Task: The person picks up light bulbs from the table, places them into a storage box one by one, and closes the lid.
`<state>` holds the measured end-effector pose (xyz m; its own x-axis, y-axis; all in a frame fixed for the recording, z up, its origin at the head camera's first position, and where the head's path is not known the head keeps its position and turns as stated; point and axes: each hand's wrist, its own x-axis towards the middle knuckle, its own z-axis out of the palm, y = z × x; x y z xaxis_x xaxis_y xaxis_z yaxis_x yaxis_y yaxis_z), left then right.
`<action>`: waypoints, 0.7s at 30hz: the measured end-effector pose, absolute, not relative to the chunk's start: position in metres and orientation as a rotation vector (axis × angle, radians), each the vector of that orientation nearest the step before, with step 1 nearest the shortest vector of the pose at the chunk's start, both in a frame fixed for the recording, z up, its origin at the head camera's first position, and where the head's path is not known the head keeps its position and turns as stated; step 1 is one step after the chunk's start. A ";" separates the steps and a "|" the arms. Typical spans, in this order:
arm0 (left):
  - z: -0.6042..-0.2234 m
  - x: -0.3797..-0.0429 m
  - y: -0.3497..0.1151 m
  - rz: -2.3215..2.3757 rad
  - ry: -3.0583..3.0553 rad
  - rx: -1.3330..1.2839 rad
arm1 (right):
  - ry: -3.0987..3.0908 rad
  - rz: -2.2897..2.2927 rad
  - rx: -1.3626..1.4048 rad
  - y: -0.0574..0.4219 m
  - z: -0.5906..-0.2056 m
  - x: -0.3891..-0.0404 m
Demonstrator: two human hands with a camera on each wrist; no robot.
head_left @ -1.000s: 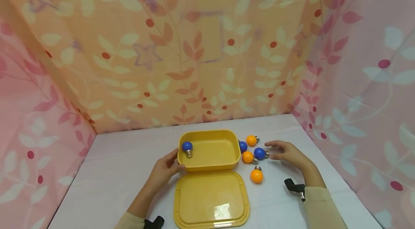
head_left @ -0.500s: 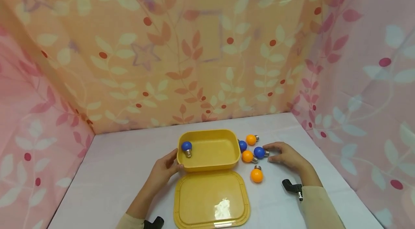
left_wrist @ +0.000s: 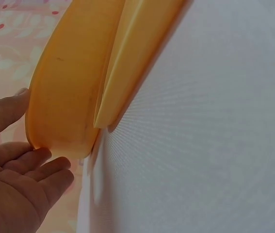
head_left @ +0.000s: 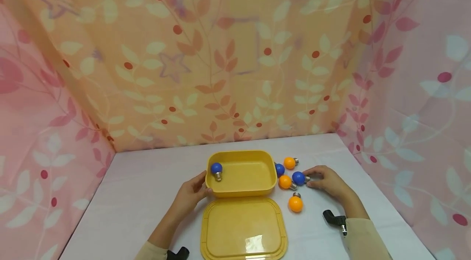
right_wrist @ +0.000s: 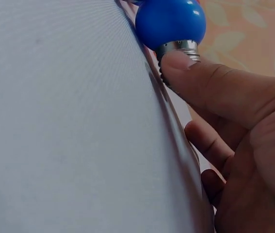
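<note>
My right hand (head_left: pixel 331 184) pinches the metal screw base of a blue light bulb (head_left: pixel 298 178) that lies right of the yellow box. In the right wrist view the thumb presses on the base of this blue bulb (right_wrist: pixel 171 22); the other fingers are partly hidden behind it. My left hand (head_left: pixel 188 198) holds the left front corner of the open yellow box (head_left: pixel 241 194), thumb and fingers against its wall. The left wrist view shows the box wall (left_wrist: pixel 72 82) between the thumb and fingers. Another blue bulb (head_left: pixel 216 169) lies inside the box at its left end.
Beside the box's right wall lie orange bulbs (head_left: pixel 289 163), (head_left: pixel 285 182) and a blue bulb (head_left: pixel 279 169). Nearer stands an orange bulb (head_left: pixel 295 203), base pointing away. The yellow lid (head_left: pixel 243 227) lies flat in front of the box. Patterned cloth walls (head_left: pixel 235 100) border the white table.
My right hand has closed in leftward on the blue bulb and now pinches its base. The left hand stays at the box corner. The head view has shifted slightly.
</note>
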<state>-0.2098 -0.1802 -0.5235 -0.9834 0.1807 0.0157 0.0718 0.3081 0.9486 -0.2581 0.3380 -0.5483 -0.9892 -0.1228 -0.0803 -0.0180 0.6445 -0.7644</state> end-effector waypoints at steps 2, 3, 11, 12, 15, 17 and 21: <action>-0.524 -0.210 -0.180 1.769 2.483 0.238 | 2.733 -1.279 -0.124 0.339 -0.547 -0.258; -0.524 -0.210 -0.180 1.768 2.488 0.236 | 2.730 -1.292 -0.111 0.339 -0.546 -0.258; -0.526 -0.209 -0.180 1.716 2.528 0.245 | 2.747 -1.320 -0.070 0.337 -0.538 -0.253; -0.525 -0.209 -0.181 1.714 2.528 0.242 | 2.754 -1.308 -0.066 0.336 -0.535 -0.253; -0.524 -0.210 -0.181 1.724 2.520 0.245 | 2.779 -1.295 -0.044 0.332 -0.525 -0.254; -0.523 -0.212 -0.181 1.738 2.504 0.255 | 2.790 -1.312 -0.057 0.328 -0.517 -0.256; -0.523 -0.213 -0.179 1.754 2.473 0.255 | 2.809 -1.333 -0.110 0.315 -0.504 -0.256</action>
<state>-0.2128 -0.1795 -0.5226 -0.9812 0.1925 0.0164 0.0791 0.3229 0.9431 -0.2562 0.3152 -0.5040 -0.9970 -0.0771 0.0027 -0.0508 0.6305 -0.7745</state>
